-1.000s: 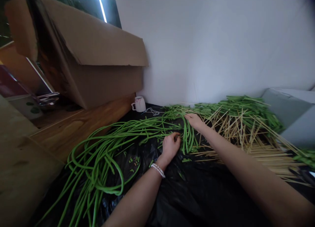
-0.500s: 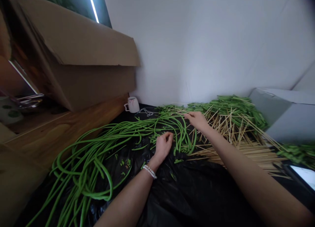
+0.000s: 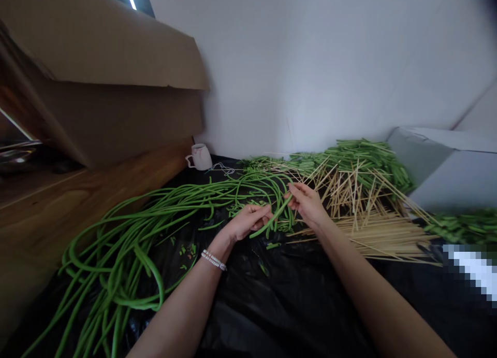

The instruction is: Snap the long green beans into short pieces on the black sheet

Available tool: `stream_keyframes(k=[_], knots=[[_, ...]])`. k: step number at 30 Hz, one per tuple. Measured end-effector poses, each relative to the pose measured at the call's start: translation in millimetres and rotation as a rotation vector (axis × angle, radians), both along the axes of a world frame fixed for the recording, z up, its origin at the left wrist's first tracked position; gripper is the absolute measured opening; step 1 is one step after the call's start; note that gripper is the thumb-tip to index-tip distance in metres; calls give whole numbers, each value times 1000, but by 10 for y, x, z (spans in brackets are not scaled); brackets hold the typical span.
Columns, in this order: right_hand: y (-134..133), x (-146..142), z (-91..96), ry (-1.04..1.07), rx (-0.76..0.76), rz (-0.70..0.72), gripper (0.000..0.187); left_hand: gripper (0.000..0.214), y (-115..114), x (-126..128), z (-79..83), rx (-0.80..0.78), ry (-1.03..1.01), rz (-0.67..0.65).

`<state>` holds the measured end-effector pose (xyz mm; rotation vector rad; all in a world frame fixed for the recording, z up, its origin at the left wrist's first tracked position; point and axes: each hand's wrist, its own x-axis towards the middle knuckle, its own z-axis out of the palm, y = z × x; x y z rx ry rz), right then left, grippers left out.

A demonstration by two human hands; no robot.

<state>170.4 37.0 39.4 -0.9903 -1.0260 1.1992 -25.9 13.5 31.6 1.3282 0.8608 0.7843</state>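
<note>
The right hand (image 3: 308, 203) pinches a long green bean (image 3: 276, 214) between thumb and fingers, the bean slanting down past the fingertips of the left hand (image 3: 248, 220). The left fingers are curled together right by it; whether they grip it, I cannot tell. The hands are apart, above a black plastic sheet (image 3: 279, 306). A tangle of long beans (image 3: 176, 196) spreads leftward, with thin sticks (image 3: 382, 238) and a heap of cut beans (image 3: 368, 156) to the right
</note>
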Motion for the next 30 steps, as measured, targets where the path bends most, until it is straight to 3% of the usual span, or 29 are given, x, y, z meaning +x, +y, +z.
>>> stream_keyframes(k=[3,6,13,22,30], knots=[[-5,34,-22,59,16,-63,53,45,-38,-66,56,-47,56,-182],[-62,50,-1,108,4,-55,50,40,-46,-81,55,-79,23,-213],[-330,-54,-71,38,-104,305,33,40,-21,-11,-43,-104,-106,-120],[-423,-131,-147,-68,10,108,29,38,-25,13,-80,-30,57,-46],[-470,-72,-127,-34,-8,145,32,34,-65,41,-36,115,184,-167]])
